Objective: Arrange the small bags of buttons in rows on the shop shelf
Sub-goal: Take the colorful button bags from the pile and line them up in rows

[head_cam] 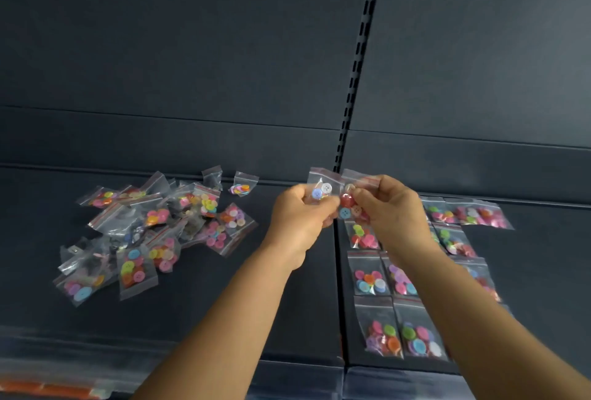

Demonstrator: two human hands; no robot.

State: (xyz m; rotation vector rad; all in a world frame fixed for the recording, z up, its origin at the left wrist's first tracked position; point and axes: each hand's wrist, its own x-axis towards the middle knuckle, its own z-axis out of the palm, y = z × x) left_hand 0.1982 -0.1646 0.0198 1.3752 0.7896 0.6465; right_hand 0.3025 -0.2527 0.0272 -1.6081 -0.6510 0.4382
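Head view looked down on a dark shop shelf (287, 303), with both hands raised near its middle seam. The left hand (297, 220) had its fingers curled round a small clear bag (321, 187) showing pale blue and white buttons, and the right hand (390, 207) pinched a second bag (350, 204) with red and blue buttons; the two bags touched or overlapped between the hands, so each grip was closed on its own bag, though how firmly could not be told. To the right of the seam lay the arranged bags (393, 307), set side by side in rows running from near the front edge back toward the hands, with further bags partly hidden behind the right forearm. To the left, well apart from those rows, sat a loose heap of bags (153, 227), overlapping and tilted every way, with one stray bag (244, 183) near the back edge. Judging by that, the task seemed somewhere around the middle: several rows stood in order, yet the heap looked at least as large as the sorted part, and the two held bags were not yet laid down.
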